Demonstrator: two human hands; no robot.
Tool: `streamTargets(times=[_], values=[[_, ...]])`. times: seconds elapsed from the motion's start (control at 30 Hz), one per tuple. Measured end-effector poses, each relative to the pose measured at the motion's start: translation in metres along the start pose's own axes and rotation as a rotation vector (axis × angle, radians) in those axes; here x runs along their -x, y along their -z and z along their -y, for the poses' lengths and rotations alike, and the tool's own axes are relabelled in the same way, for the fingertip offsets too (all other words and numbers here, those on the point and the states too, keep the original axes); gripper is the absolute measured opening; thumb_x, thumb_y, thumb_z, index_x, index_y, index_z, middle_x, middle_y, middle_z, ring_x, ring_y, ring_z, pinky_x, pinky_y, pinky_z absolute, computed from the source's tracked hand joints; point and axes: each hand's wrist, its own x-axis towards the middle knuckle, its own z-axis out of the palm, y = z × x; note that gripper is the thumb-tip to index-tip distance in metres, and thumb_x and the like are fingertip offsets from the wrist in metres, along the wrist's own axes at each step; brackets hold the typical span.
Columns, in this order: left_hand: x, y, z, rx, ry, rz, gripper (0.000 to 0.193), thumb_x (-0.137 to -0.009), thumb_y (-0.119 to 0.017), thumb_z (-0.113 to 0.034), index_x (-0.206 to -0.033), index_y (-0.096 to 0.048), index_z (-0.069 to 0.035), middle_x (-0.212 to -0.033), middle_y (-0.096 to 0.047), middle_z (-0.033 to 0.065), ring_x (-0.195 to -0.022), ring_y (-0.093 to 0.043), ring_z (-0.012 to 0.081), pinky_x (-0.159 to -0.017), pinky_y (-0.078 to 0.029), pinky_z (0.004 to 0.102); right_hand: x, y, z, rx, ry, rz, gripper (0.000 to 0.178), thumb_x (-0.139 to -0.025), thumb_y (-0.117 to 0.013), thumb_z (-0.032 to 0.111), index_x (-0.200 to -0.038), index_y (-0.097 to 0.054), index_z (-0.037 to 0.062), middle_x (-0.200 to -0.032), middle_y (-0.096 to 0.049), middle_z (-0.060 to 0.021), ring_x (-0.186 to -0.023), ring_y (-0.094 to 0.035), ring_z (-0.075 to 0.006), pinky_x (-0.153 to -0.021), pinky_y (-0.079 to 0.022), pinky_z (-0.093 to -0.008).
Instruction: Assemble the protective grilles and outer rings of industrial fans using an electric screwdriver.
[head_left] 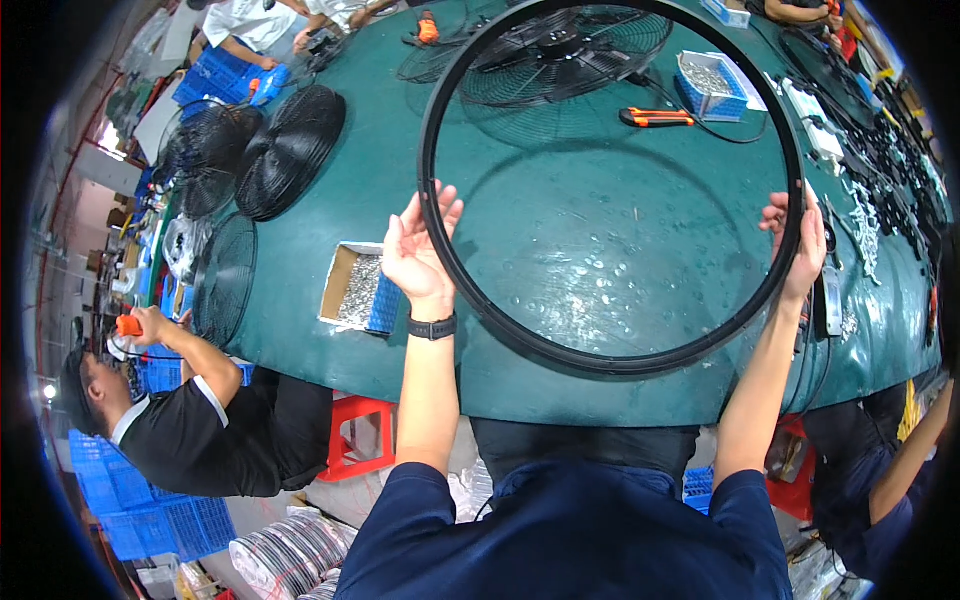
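A large black ring (612, 364) is raised above the green table, and its shadow falls on the tabletop inside it. My left hand (425, 250), with a black watch on the wrist, supports the ring's left side; its palm faces inward and its fingers pass behind the rim. Opposite it, my right hand (803, 248) grips the right side, with fingertips showing inside the ring. Just left of my left wrist stands a cardboard box (378, 304) of small metal parts. Seen partly through the ring, a black wire fan guard (600, 78) with a central hub lies farther back.
Orange-and-black pliers (655, 118) lie near a blue-and-white box (728, 103) of small parts. Black fan guards (290, 152) stand at the left. Loose pale parts (865, 235) cover the right side. A co-worker (215, 430) holds an orange tool at left; other people work around the table.
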Motion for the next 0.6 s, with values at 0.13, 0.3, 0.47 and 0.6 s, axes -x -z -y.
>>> streamTargets(times=[0.13,0.3,0.47,0.6], values=[[0.004,-0.001,-0.006,0.005,-0.016,0.012,0.056,-0.095,-0.028,-0.033,-0.117,-0.05,0.014,-0.122,-0.052,0.0287,-0.114,-0.051,0.0416,-0.099,-0.04,0.0509,0.002,-0.004,0.0,0.017,0.016,0.003,0.045,-0.099,-0.036,0.026,-0.13,-0.042,-0.0061,-0.103,-0.059,-0.0196,-0.082,-0.061,-0.0219,-0.068,-0.051,-0.0324],[0.001,0.001,-0.006,0.004,-0.018,0.0,0.057,-0.095,-0.028,-0.033,-0.116,-0.051,0.014,-0.121,-0.052,0.0289,-0.114,-0.051,0.0419,-0.099,-0.04,0.0511,0.0,-0.003,-0.005,0.014,0.012,-0.009,0.045,-0.099,-0.037,0.026,-0.13,-0.042,-0.0066,-0.102,-0.059,-0.0198,-0.082,-0.061,-0.0223,-0.068,-0.05,-0.0331],[-0.003,-0.003,-0.007,0.012,-0.016,-0.013,0.054,-0.095,-0.03,-0.032,-0.111,-0.054,0.013,-0.12,-0.053,0.0287,-0.113,-0.052,0.0414,-0.098,-0.041,0.05,-0.001,-0.007,0.0,-0.007,0.029,0.002,0.044,-0.099,-0.036,0.024,-0.129,-0.042,-0.0071,-0.102,-0.059,-0.0201,-0.082,-0.061,-0.0225,-0.069,-0.05,-0.0343],[-0.005,0.0,-0.005,-0.078,-0.032,-0.053,0.05,-0.095,-0.032,-0.029,-0.111,-0.055,0.012,-0.118,-0.055,0.0268,-0.113,-0.052,0.0397,-0.096,-0.043,0.0487,-0.001,-0.014,0.004,0.025,0.036,-0.031,0.044,-0.099,-0.037,0.024,-0.128,-0.044,-0.0075,-0.111,-0.058,-0.0221,-0.086,-0.062,-0.0237,-0.072,-0.051,-0.0321]])
